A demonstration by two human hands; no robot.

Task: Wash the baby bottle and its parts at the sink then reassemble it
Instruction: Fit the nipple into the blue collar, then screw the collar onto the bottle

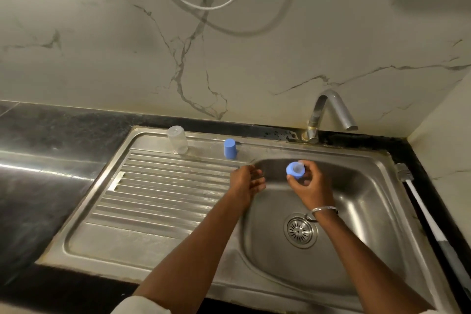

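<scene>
L grip relaxed, R grip pinches blue collar.

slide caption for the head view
Right hand holds the blue nipple ring over the basin; clear bottle and blue cap stand on the drainboard.

Blue collar and blue cap, clear bottle, grey-veined white wall, black counter.

Bottle and cap stood at the drainboard's back edge — cap rightward; tap stood behind the basin, brush lay right of it.
</scene>
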